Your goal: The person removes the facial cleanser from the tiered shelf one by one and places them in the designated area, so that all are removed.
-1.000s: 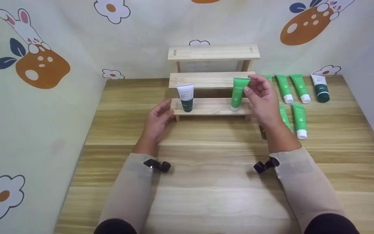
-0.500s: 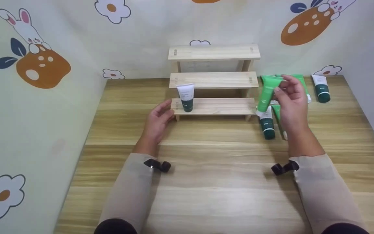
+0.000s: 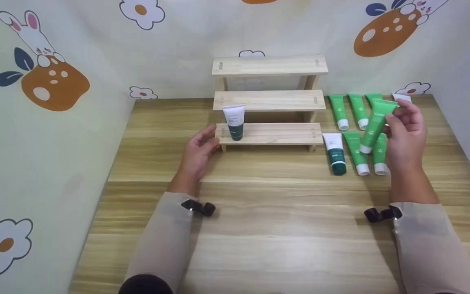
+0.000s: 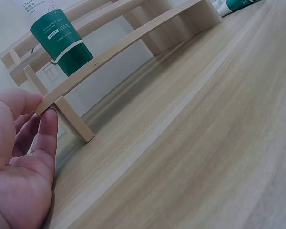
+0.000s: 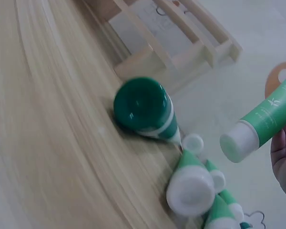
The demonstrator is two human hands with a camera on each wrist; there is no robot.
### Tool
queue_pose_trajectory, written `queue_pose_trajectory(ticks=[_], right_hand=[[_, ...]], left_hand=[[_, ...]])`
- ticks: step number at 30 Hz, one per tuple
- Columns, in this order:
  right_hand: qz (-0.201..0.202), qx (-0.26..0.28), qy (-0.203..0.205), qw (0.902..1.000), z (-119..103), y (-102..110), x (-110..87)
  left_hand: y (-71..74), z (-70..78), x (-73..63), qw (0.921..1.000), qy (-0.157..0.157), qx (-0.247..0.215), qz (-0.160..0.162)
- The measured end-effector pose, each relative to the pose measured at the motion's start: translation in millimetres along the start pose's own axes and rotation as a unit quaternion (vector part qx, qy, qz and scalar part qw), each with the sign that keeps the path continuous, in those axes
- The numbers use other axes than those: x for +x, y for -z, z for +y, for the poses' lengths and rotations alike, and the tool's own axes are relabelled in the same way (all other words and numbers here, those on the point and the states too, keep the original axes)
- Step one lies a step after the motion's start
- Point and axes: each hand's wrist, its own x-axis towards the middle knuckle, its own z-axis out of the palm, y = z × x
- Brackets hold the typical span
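My right hand (image 3: 407,136) pinches a green squeeze tube (image 3: 377,122) near its flat end, white cap down and tilted. It is held over the group of tubes at the right; in the right wrist view only part of the hand (image 5: 285,160) shows beside the tube (image 5: 271,112). My left hand (image 3: 199,154) pinches the left end of the lowest step of a three-tier wooden display rack (image 3: 276,134), as the left wrist view shows. On that step a white and dark green tube (image 3: 234,122) stands upright on its cap, near the left end.
Right of the rack, green tubes (image 3: 338,112) lie in two rows on the wooden table (image 3: 267,228). A white and dark green tube (image 3: 335,154) lies at the near row's left end. Another, mostly hidden behind my right hand, shows its white end (image 3: 401,98).
The right hand has lifted the green tube off the rack's lowest step and carried it right, over the lying tubes. The left hand has stayed at the rack's end.
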Motion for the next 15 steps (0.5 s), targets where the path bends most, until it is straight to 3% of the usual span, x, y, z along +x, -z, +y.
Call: queue_pose_trajectory(ticks=[6, 15], right_hand=[[0.046, 0.030, -0.006, 0.9985, -2.3, 20.1, 8.4], [0.093, 0.009, -0.037, 0.9949, -1.9, 48.4, 15.8]], left_hand=[[-0.5, 0.2, -0.2, 0.9999, -0.010, 0.000, -0.005], [-0.9, 0.6, -0.6, 1.0000, -0.006, -0.002, -0.001]])
